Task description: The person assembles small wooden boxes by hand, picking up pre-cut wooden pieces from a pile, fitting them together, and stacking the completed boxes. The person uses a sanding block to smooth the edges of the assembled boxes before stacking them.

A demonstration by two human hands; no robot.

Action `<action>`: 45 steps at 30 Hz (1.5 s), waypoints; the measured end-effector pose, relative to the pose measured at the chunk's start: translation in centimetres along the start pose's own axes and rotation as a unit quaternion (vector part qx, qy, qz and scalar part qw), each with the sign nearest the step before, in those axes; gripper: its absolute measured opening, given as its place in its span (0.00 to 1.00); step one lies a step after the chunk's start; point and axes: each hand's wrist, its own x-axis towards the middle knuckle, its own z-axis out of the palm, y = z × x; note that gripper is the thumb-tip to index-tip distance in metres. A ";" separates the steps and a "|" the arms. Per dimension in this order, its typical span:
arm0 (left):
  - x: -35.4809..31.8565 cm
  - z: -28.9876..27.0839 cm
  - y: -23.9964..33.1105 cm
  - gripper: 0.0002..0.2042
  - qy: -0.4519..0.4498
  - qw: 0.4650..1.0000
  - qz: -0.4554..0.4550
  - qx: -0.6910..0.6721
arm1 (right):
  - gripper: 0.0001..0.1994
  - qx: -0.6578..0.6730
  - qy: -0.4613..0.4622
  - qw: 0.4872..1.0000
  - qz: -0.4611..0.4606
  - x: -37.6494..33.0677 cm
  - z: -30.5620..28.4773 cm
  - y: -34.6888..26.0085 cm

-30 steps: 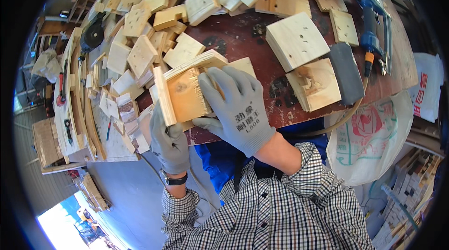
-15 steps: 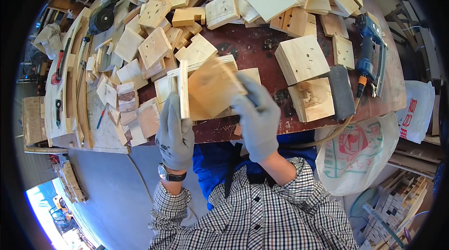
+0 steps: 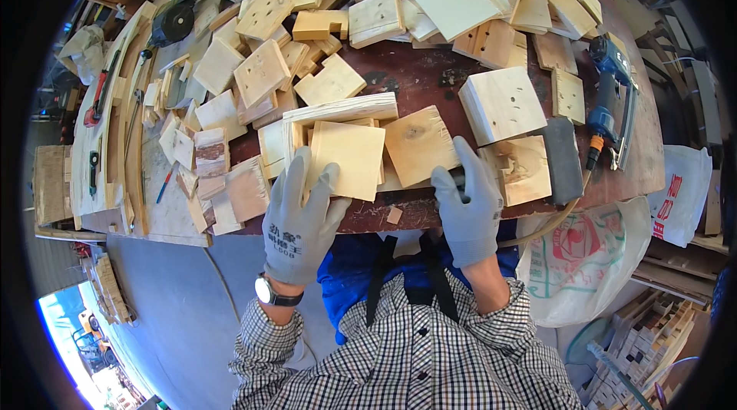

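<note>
Both my hands wear grey gloves over the near edge of the work table. My left hand (image 3: 302, 214) grips a pale square wooden piece (image 3: 349, 158) by its left and lower edges, its fingers bent round the side. A browner square wooden piece (image 3: 418, 145) with a knot and a rough edge is in my right hand (image 3: 470, 203), pinched at its right corner between thumb and finger. Behind both pieces lies an L-shaped plywood frame (image 3: 338, 109), partly covered by them.
Wooden offcuts (image 3: 376, 18) are heaped across the back and left. Stacked blocks (image 3: 503, 105), a dark grey block (image 3: 563, 160) and a blue air nailer (image 3: 606, 91) with a hose stand at right. A tape dispenser-like black tool (image 3: 173, 24) lies far left. A white sack (image 3: 583, 256) hangs below the table.
The brown piece has moved right and down from its tilted, blurred position. My left hand has turned back-up, and the piece it holds, earlier edge-on, now lies face-up. My right hand has shifted right.
</note>
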 end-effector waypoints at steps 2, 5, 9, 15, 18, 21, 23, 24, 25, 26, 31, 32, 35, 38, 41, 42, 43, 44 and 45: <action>-0.2 0.2 -0.4 0.31 0.012 1.000 0.003 0.001 | 0.29 -0.191 0.052 0.972 -0.129 0.2 0.5 1.1; -0.7 1.0 -0.6 0.35 0.034 0.999 0.000 -0.016 | 0.29 -0.319 0.090 0.915 -0.230 0.2 0.1 -1.2; -0.6 0.9 -1.0 0.43 0.103 0.992 -0.042 -0.055 | 0.33 -0.267 -0.051 0.902 -0.336 0.8 1.6 -4.0; -1.0 1.2 -2.6 0.47 0.002 0.969 -0.153 -0.193 | 0.39 -0.289 -0.132 0.900 -0.299 2.8 4.0 -2.5; -0.4 0.5 -1.9 0.42 0.007 0.989 -0.081 -0.126 | 0.43 -0.288 -0.078 0.896 -0.329 2.6 3.8 -2.4; 0.1 0.0 -1.8 0.38 -0.047 0.990 -0.085 -0.100 | 0.44 -0.310 -0.082 0.891 -0.322 3.1 3.8 -2.2; -0.1 0.0 -1.7 0.36 -0.041 0.988 -0.096 -0.113 | 0.40 -0.319 -0.082 0.886 -0.325 3.3 4.2 -2.1; 0.0 0.0 -1.6 0.35 -0.033 0.987 -0.101 -0.118 | 0.40 -0.324 -0.076 0.883 -0.330 3.5 4.1 -2.2; -0.1 0.0 -1.8 0.36 -0.036 0.991 -0.089 -0.095 | 0.39 -0.330 -0.070 0.880 -0.336 3.7 3.9 -2.4; -0.2 0.1 -1.9 0.36 -0.030 0.992 -0.085 -0.092 | 0.39 -0.335 -0.065 0.876 -0.341 3.8 3.6 -2.3; -0.3 0.5 -2.4 0.37 -0.030 0.992 -0.082 -0.096 | 0.38 -0.339 -0.007 0.880 -0.333 4.1 2.6 0.3; -0.3 0.5 -2.3 0.38 -0.034 0.991 -0.082 -0.099 | 0.39 -0.340 -0.015 0.885 -0.317 4.0 2.4 0.2; 0.1 0.0 -2.0 0.39 -0.040 0.991 -0.080 -0.104 | 0.43 -0.390 -0.020 0.860 -0.327 3.6 2.8 0.3; 0.0 -0.2 -1.9 0.40 -0.033 0.990 -0.076 -0.114 | 0.44 -0.342 -0.066 0.886 -0.306 3.5 2.8 -0.8; 0.2 -0.4 -2.3 0.40 -0.041 0.990 -0.072 -0.114 | 0.47 -0.315 -0.157 0.882 -0.312 2.9 4.7 -1.9; 0.1 -0.6 -2.8 0.40 -0.051 0.989 -0.084 -0.109 | 0.47 -0.293 -0.191 0.879 -0.325 3.1 5.4 -2.1; 0.2 -0.7 -3.0 0.40 -0.061 0.988 -0.094 -0.104 | 0.45 -0.302 -0.211 0.873 -0.320 2.9 4.8 -2.0; 0.3 -0.6 -3.1 0.40 -0.056 0.989 -0.091 -0.098 | 0.45 -0.306 -0.206 0.872 -0.321 2.9 4.8 -1.9; 0.2 -0.3 -3.1 0.39 -0.053 0.990 -0.088 -0.092 | 0.44 -0.309 -0.202 0.872 -0.321 2.8 4.9 -1.6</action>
